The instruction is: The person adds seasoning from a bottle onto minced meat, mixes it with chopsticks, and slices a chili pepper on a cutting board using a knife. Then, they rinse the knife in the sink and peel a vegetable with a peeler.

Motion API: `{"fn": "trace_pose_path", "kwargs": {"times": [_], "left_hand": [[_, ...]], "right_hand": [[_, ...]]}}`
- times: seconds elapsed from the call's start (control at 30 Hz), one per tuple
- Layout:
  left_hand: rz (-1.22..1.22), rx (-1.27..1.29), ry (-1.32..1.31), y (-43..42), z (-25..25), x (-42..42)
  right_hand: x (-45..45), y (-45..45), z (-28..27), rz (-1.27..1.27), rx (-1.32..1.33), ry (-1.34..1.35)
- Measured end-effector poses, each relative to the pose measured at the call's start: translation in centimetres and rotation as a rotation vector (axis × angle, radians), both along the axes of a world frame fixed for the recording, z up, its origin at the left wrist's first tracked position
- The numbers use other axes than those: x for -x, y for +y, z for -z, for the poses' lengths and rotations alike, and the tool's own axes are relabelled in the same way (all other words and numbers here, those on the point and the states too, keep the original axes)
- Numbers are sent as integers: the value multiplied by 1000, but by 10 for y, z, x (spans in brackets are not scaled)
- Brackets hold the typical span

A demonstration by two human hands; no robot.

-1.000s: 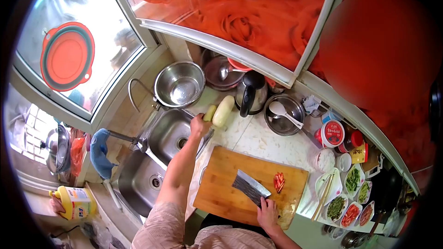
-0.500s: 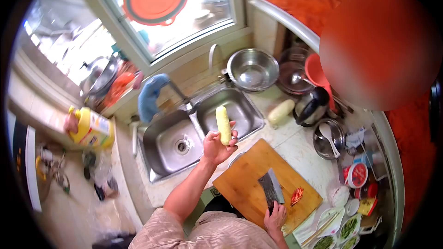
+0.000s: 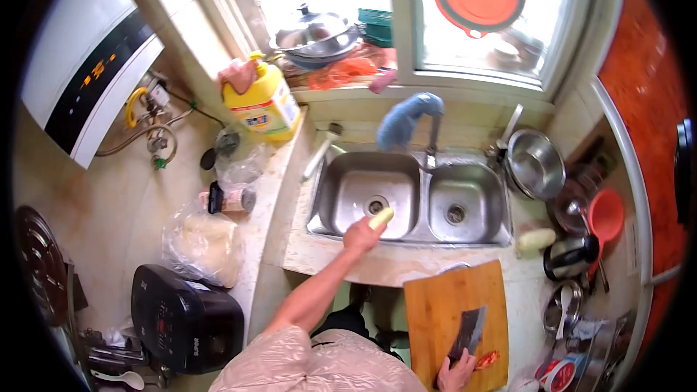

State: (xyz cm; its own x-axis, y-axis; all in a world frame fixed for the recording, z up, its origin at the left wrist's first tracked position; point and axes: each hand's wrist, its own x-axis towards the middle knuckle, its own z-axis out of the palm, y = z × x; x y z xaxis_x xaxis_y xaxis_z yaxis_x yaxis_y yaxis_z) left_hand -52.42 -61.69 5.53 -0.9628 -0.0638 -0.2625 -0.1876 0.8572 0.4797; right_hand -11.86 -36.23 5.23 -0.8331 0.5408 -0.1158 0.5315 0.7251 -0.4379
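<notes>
My left hand (image 3: 361, 235) is wrapped round a pale yellow-green peeled vegetable (image 3: 380, 218), held over the front edge of the left sink basin (image 3: 348, 199). On the wooden cutting board (image 3: 428, 312), my right hand (image 3: 456, 373) grips the handle of a cleaver (image 3: 470, 330), whose dark blade lies flat on the board. Chopped red pieces (image 3: 488, 359) sit just right of that hand. A second pale vegetable (image 3: 536, 239) lies on the counter right of the sink.
A blue cloth (image 3: 409, 120) hangs on the faucet. Steel bowls (image 3: 536, 163), a kettle (image 3: 570, 258) and a red ladle (image 3: 605, 214) stand at the right. To the left are a yellow bottle (image 3: 265, 105), a bagged item (image 3: 203, 243) and a black cooker (image 3: 187, 319).
The view has swung left. My left hand has lifted the vegetable from the counter and carried it left over the sink. My right hand still holds the cleaver on the board.
</notes>
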Motion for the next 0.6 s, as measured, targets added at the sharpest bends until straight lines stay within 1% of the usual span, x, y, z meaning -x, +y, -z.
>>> {"fn": "trace_pose_path", "kwargs": {"times": [0.07, 0.13, 0.17, 0.2, 0.23, 0.27, 0.3, 0.4, 0.47, 0.53, 0.57, 0.6], "left_hand": [[20, -212, 26, -13, 39, 14], [-19, -320, 25, -11, 46, 14], [-23, -341, -41, -15, 48, 14], [-28, -374, -106, -16, 52, 16], [-58, -408, -128, -15, 68, 15], [-89, -440, -146, -16, 83, 17], [-109, -479, -170, -15, 84, 20], [-136, -593, -272, -14, 97, 18], [-179, -741, -362, -23, 65, 23], [-286, -931, -446, -31, 42, 25], [-334, -1041, -392, -25, 63, 25], [-369, -1141, -325, -20, 82, 24]], "right_hand": [[28, -10, -16, -36, 20, -128], [67, -15, 11, -77, 177, 33], [72, -23, 21, -95, 264, 85], [95, -40, 9, -106, 354, 121], [145, -64, -7, -117, 443, 180], [190, -92, -32, -182, 454, 178], [225, -119, -58, -249, 468, 158], [317, -193, -92, -515, 496, 243], [352, -227, -122, -724, 521, 269], [372, -234, -128, -785, 481, 348], [375, -227, -117, -724, 461, 335], [376, -220, -109, -599, 536, 271]]}}
